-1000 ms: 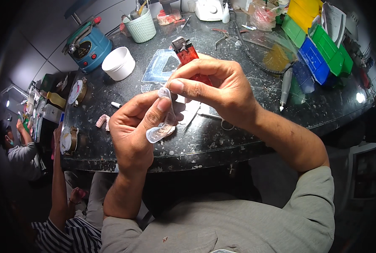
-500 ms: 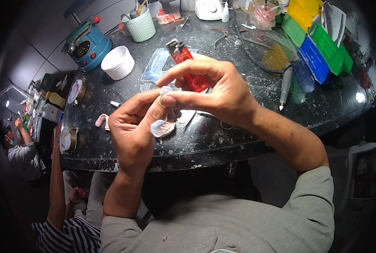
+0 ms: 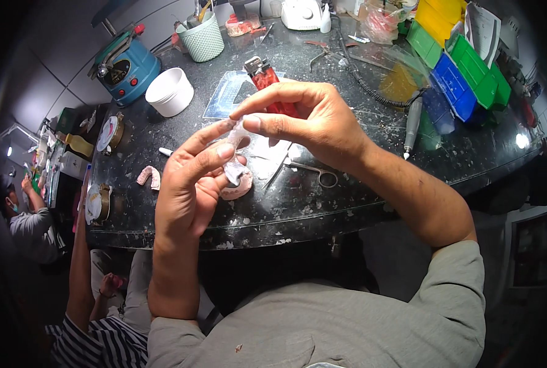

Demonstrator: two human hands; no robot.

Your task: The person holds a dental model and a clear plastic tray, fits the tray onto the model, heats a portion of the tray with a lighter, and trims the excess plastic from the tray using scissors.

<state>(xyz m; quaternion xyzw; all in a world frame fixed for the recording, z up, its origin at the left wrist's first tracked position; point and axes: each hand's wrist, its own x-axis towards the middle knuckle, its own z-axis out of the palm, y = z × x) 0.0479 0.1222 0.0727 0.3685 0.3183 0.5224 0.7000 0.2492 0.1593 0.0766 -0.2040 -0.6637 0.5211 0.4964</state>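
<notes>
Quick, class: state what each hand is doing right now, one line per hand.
Left hand: closed around a pink dental cast.
Right hand: fingers pinched on the clear film above the cast.

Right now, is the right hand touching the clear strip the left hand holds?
Touching. The head view shows the right hand pinching the top end of the clear strip with thumb and forefinger, while the left hand holds the pink dental mould below.

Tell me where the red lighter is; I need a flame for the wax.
In the head view the red lighter lies on the dark worktop, just beyond the right hand, right of the white cup.
</notes>
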